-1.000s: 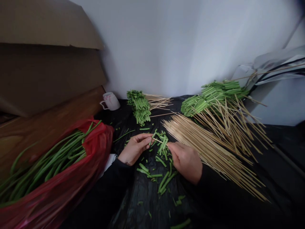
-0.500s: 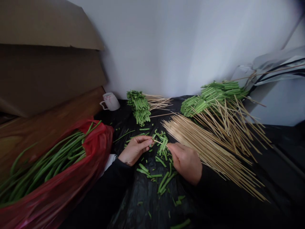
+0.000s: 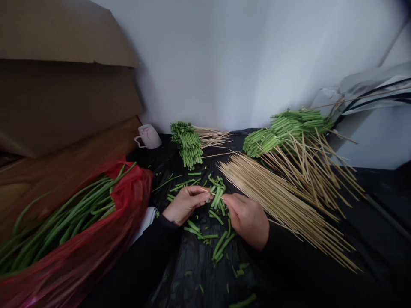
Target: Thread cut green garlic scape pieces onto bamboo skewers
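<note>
Thumb and fingers of my left hand [image 3: 187, 202] pinch near the tip of a thin wooden skewer [image 3: 213, 193]; a small green bean piece may be between them, but it is too small to tell. My right hand [image 3: 248, 217] is closed on the same skewer from the other side. Cut green bean pieces [image 3: 218, 190] lie beneath and around both hands on black plastic [image 3: 192, 282]. Beside my right hand is a large pile of bare skewers [image 3: 282, 201]. Behind the hands, skewered beans [image 3: 187, 145] are stacked at the middle.
A red plastic bag [image 3: 130, 196] of long green beans [image 3: 77, 214] stands at the left. Farther back are a white mug [image 3: 149, 137] and a cardboard box [image 3: 64, 94]. More skewered beans [image 3: 289, 128] lie at the back right, near a white plastic bag [image 3: 372, 87].
Both hands have shifted slightly; the left has moved right along the skewer, whose tip now pokes out past its fingers. The right hand has moved a little left.
</note>
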